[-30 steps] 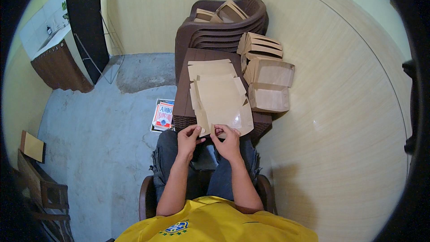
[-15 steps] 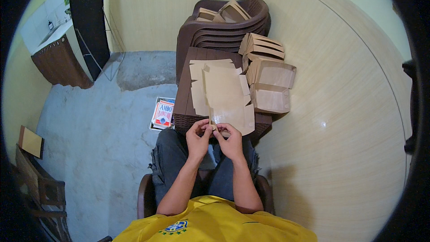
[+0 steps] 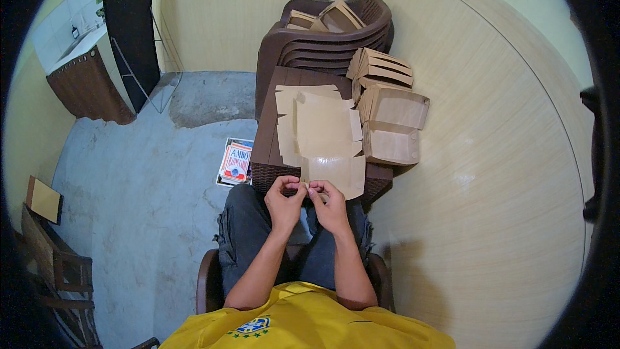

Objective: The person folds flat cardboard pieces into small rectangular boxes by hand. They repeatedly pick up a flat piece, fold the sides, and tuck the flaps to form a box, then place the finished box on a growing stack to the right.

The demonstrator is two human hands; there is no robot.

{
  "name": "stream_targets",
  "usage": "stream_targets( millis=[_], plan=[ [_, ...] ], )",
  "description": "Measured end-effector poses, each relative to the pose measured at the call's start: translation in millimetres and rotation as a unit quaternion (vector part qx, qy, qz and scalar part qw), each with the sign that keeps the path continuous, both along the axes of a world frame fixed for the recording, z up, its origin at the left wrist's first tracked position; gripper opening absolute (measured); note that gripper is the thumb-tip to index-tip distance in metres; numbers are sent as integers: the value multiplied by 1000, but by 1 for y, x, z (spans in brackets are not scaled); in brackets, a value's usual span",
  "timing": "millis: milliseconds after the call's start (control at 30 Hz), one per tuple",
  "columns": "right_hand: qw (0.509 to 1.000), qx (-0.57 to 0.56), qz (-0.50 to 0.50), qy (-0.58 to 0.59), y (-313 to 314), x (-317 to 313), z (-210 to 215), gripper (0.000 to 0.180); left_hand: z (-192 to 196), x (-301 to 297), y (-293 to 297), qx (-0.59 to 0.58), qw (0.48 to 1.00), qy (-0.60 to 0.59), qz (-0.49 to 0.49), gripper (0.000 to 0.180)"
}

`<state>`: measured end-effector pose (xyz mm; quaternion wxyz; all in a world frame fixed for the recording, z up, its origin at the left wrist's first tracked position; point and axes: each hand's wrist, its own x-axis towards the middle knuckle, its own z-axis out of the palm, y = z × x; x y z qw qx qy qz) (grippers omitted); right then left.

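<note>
Stool [image 3: 271, 155] sits centre frame. Flat cardboard sheets [image 3: 320, 126] lie on it, folded boxes [image 3: 391, 126] just right of them. Chair stack [image 3: 323, 42] above it, boxes in the top seat. Booklet [image 3: 236, 160] on the floor [image 3: 148, 181] left of stool. Both hands [image 3: 309, 201] meet at the sheets' lower edge. Cabinet [image 3: 84, 81] upper left.

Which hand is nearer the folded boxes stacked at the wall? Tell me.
Right. The right hand sits below the folded boxes, on their side; the left hand is farther off, across the flat cardboard sheet.
</note>
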<state>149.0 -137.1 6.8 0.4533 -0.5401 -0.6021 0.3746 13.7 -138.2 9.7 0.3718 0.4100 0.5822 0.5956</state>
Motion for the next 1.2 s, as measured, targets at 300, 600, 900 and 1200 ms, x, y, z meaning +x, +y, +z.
stream_targets(
  millis=[300,600,900,1200],
  plan=[
    [998,-16,64,9,8,7,-3,23,-11,-14,2,-11,990,-102,-101,25],
    [995,-89,7,49,21,-1,-18,19,-20,-7,-9,29,995,5,-95,35],
    [962,68,-160,-212,30,0,-1,19,-21,2,-19,26,963,269,-19,43],
    [913,63,-295,-274,70,67,1,30,-30,-9,-14,17,974,223,-29,44]
  ],
)
